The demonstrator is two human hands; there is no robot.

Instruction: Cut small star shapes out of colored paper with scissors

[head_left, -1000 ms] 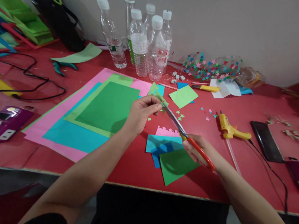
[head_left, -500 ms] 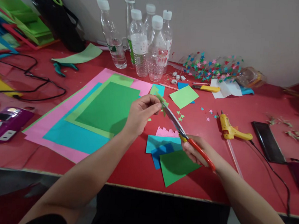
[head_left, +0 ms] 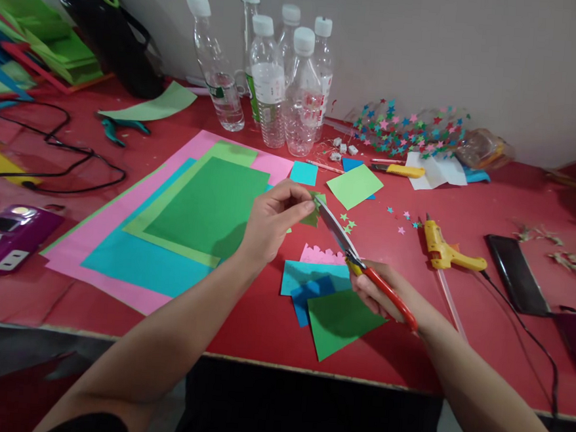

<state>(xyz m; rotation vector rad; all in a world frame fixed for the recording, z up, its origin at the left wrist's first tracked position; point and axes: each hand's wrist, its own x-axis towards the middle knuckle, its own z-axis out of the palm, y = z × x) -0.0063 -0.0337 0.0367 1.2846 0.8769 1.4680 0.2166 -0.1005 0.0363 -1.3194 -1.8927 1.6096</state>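
A person's two bare hands worked over a red table (head_left: 260, 336); at the centre of the frame the left hand (head_left: 275, 218) had its thumb and fingertips closed together on a small green paper piece (head_left: 310, 212), most of it hidden by the fingers; the right hand (head_left: 379, 289), right of centre, was wrapped around the orange-red handles of a pair of scissors (head_left: 339, 233), whose blades pointed to the upper left and met the paper at the left fingertips; how far apart the blades stood could not be told. Below the scissors lay a scalloped pink strip (head_left: 319, 253), overlapping blue papers (head_left: 308, 276) and a dark green card (head_left: 343, 317); just beyond the left hand were small green stars (head_left: 347, 224) and a light green card (head_left: 355, 187); large coloured sheets (head_left: 207, 204) overlapped left of centre; clear bottles (head_left: 303, 105) with white caps stood upright at upper centre; a yellow glue gun (head_left: 443, 248) and a black phone (head_left: 517, 275) lay at the right.
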